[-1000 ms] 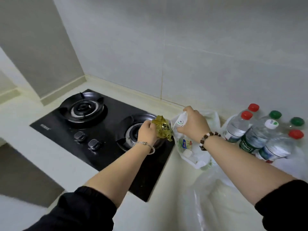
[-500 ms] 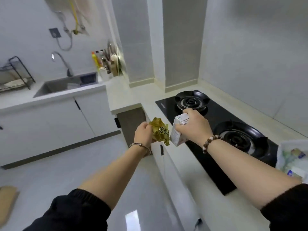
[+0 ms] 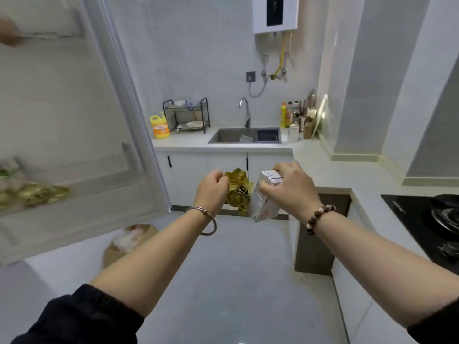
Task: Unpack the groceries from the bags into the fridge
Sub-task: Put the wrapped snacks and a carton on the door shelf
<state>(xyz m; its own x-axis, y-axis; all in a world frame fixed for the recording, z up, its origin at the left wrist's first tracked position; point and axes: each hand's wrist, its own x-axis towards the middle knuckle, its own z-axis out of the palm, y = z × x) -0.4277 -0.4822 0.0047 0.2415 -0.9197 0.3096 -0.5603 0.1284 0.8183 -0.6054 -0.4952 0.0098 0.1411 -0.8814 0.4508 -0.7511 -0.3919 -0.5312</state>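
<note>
My left hand grips a crumpled gold foil packet with dark lettering, held in mid-air over the floor. Beside it my right hand holds a small white milk carton from above, tilted, almost touching the packet. The open fridge door stands at the left, its inner side facing me. Gold packets lie blurred on its lower door shelf.
A brown paper bag with white plastic inside sits on the floor below the fridge door. The black gas hob is on the counter at right. Ahead are the sink, a dish rack and a yellow detergent jug.
The view has swung left from the hob and counter bags to the fridge door. Both hands lifted away from the white bag, the right one bringing the carton out.
</note>
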